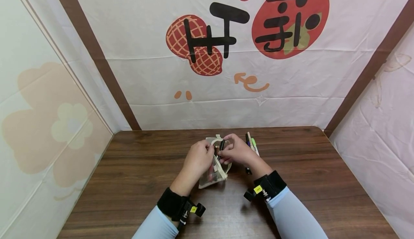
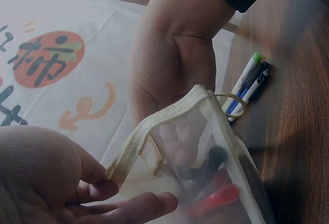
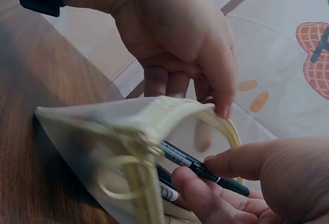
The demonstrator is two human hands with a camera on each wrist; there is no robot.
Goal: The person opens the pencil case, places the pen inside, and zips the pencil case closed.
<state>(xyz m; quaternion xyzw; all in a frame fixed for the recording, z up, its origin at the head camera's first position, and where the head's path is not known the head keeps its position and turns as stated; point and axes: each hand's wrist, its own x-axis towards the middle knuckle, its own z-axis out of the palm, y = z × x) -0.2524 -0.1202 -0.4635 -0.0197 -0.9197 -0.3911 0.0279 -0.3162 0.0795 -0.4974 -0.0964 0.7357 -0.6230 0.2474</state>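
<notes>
A pale mesh zip pouch (image 1: 207, 182) stands near the far middle of the table, its mouth spread apart. My left hand (image 1: 198, 157) pinches the pouch's cream rim between thumb and fingers, as the left wrist view shows. With thumb and fingers, my right hand (image 1: 238, 151) holds a black pen (image 3: 189, 163) at the pouch's mouth; part of the pen lies inside. Through the mesh, a red item (image 2: 218, 198) and darker items show, blurred by the fabric. Another pen with a white label (image 3: 168, 192) lies inside, below the held one.
Several pens (image 2: 247, 88), one with a green cap, lie on the brown wooden table (image 1: 136, 181) just right of the pouch. Behind the table hangs a white cloth (image 1: 148, 81) with printed fruit and characters. More cloth (image 1: 372, 124) hangs at both sides.
</notes>
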